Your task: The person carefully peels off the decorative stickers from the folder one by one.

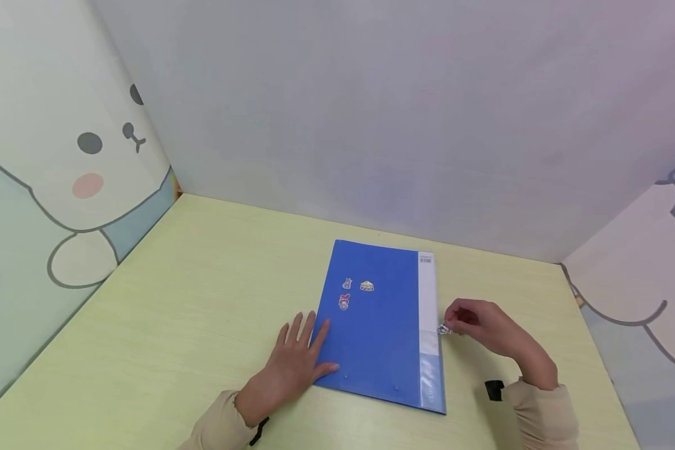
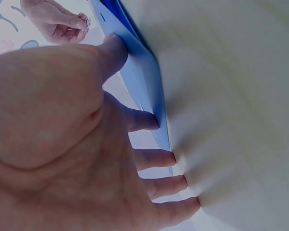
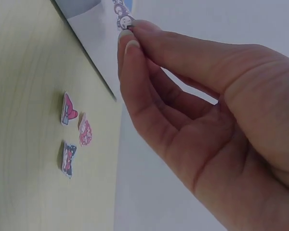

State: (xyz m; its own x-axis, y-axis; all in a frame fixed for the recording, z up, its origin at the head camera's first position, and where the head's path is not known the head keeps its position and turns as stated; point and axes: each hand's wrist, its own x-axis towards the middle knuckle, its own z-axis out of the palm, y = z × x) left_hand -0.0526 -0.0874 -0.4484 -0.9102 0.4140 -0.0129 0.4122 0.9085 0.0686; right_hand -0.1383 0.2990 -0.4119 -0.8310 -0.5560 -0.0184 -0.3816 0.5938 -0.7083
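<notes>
A blue folder (image 1: 377, 350) with a whitish strip down its right side lies on the table. Three small stickers are on its cover: a little figure (image 1: 347, 284), a yellowish one (image 1: 367, 286) and one with a red bow (image 1: 344, 302). My left hand (image 1: 292, 365) rests with spread fingers at the folder's lower left edge; its thumb and index finger touch the cover, the other fingertips the table. By the folder's right edge, my right hand (image 1: 492, 331) pinches a small cartoon sticker (image 3: 123, 18) between thumb and fingertips.
Three loose cut-out stickers lie on the table in the right wrist view: a pink-and-red one (image 3: 68, 109), a round pink one (image 3: 85, 130) and a dark-and-red one (image 3: 68, 159). A pale wall (image 1: 360, 125) rises behind the table (image 1: 202, 281), with cartoon-printed panels at both sides.
</notes>
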